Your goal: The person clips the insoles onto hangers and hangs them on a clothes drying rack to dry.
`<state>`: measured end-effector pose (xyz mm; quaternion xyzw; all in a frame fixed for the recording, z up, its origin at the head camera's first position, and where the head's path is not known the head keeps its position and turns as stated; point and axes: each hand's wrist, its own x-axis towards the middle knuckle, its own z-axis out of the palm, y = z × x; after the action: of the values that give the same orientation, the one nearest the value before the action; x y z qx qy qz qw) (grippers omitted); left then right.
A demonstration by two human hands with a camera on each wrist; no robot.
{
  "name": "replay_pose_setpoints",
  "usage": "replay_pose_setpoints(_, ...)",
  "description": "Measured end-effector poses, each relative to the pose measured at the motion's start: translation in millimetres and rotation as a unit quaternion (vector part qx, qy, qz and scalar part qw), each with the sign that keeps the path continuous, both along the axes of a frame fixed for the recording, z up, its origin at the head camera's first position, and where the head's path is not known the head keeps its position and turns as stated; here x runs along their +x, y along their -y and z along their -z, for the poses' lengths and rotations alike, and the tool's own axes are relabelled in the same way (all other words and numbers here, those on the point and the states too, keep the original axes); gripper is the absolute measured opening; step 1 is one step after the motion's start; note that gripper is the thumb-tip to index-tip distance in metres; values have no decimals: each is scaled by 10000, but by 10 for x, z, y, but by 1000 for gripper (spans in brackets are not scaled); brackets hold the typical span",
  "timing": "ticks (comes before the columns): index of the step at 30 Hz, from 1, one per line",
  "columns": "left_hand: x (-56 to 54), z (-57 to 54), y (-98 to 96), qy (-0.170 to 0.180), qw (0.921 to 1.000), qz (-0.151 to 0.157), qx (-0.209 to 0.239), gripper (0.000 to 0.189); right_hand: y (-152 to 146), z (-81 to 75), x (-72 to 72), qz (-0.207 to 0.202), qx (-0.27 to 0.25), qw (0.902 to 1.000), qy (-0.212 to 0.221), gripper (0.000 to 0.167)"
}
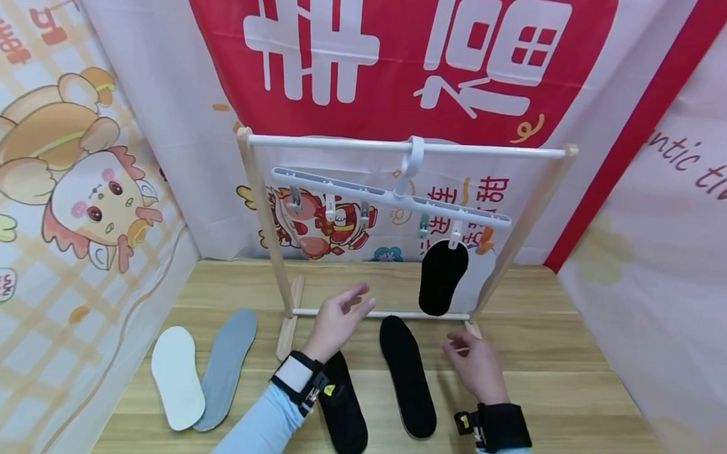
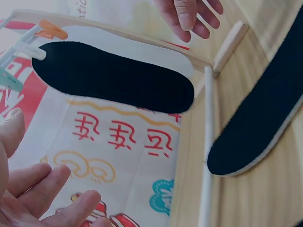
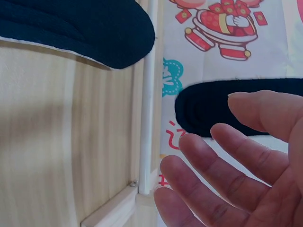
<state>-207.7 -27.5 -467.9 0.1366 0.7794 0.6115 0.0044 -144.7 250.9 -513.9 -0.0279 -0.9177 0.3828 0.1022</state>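
Note:
My left hand [image 1: 339,320] is in the air before the rack, fingers parted around nothing. Lower right, my right hand [image 1: 477,366] holds nothing, its fingers loosely bent, below the hanging insoles. A black insole [image 1: 443,278] hangs from a white clip [image 1: 456,234] on the grey-white hanger [image 1: 394,199]; behind it a white insole [image 1: 474,277] hangs by an orange clip [image 1: 486,239]. The hanger slopes down to the right. On the table lie one black insole [image 1: 408,375] between my hands and another black insole [image 1: 346,413], partly hidden under my left wrist.
A wooden rack with a white top bar [image 1: 330,144] carries the hanger. Other clips, such as a green clip [image 1: 424,225] and a grey clip [image 1: 295,196], hold nothing. At left, a white insole [image 1: 178,378] overlaps a grey insole [image 1: 227,369]. Printed cloth [image 1: 124,198] surrounds the table.

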Motion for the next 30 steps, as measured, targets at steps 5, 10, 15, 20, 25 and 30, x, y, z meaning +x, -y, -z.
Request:
replay_pose_setpoints(5, 118, 174, 138, 78, 9997, -229, 103, 52, 106, 45, 10, -85, 7, 9998, 177, 23)
replay_pose_setpoints(10, 253, 326, 259, 56, 9992, -349, -160, 51, 216, 100, 11, -133, 67, 9992, 382, 25)
replay_pose_setpoints(15, 379, 472, 362, 112, 9989, -426, -134, 49, 312, 161, 6, -273, 102, 9981, 547, 27)
replay_pose_setpoints(20, 506, 581, 445, 18, 9988, -482, 55, 47, 414, 220, 6, -309, 468, 9956, 746, 32)
replay_pose_setpoints(25, 626, 648, 493, -130, 9982, -571, 85, 43, 507, 292, -1, -288, 1077, 9923, 537, 37)
replay_pose_setpoints(30, 741, 696, 513, -84, 9976, -683, -75, 45, 586, 334, -23, -269, 1305, 9895, 568, 44)
